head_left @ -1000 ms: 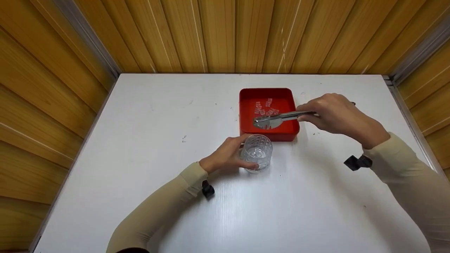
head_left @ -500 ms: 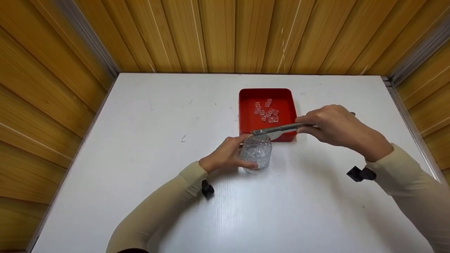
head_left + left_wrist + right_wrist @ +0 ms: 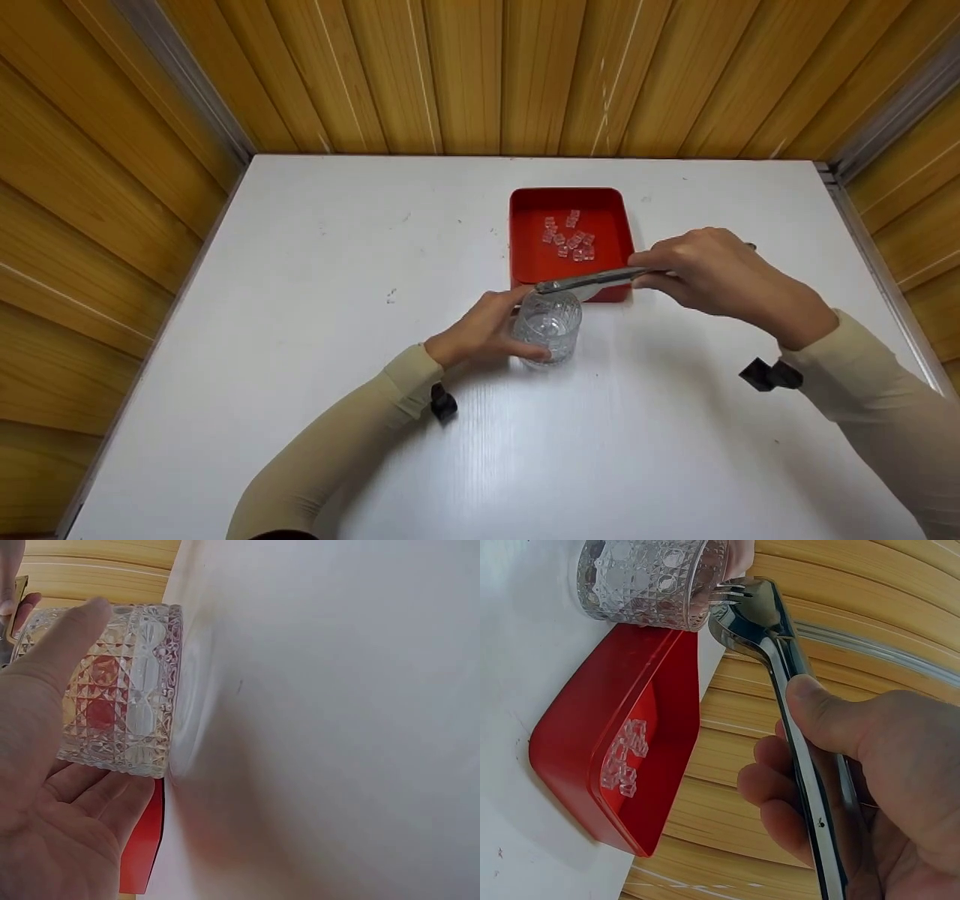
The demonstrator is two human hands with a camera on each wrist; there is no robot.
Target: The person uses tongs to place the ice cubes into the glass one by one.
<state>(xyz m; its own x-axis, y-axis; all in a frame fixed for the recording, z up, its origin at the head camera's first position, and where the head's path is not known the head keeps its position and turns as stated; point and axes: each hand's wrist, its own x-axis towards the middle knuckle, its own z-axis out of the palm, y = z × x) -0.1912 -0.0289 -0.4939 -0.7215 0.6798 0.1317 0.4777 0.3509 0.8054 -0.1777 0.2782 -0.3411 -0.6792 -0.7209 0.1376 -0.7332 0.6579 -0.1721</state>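
Observation:
My left hand [image 3: 491,330] holds a clear cut-glass tumbler [image 3: 553,341], its fingers and thumb spread around the side; the tumbler stands upright on the table. My right hand [image 3: 712,270] grips metal serving tongs [image 3: 600,279], whose heads lie right at the tumbler's far rim. In the right wrist view the tongs [image 3: 802,742] show one forked head and one spoon-like head, close together at the tumbler's mouth [image 3: 697,585]. Whether they pinch anything, I cannot tell. Just behind the tumbler, a red square tray [image 3: 517,255] holds several small clear cubes [image 3: 576,240].
The white table [image 3: 337,315] carries a few small dark marks. Wood-patterned walls [image 3: 465,75] with grey metal corner strips enclose it at the back and sides. The tray's front edge lies close to the tumbler and partly beneath the tongs in the head view.
My right hand has brought the tongs from over the tray toward me to the tumbler's rim, uncovering cubes near the tray's middle. The left hand and tumbler have stayed in place.

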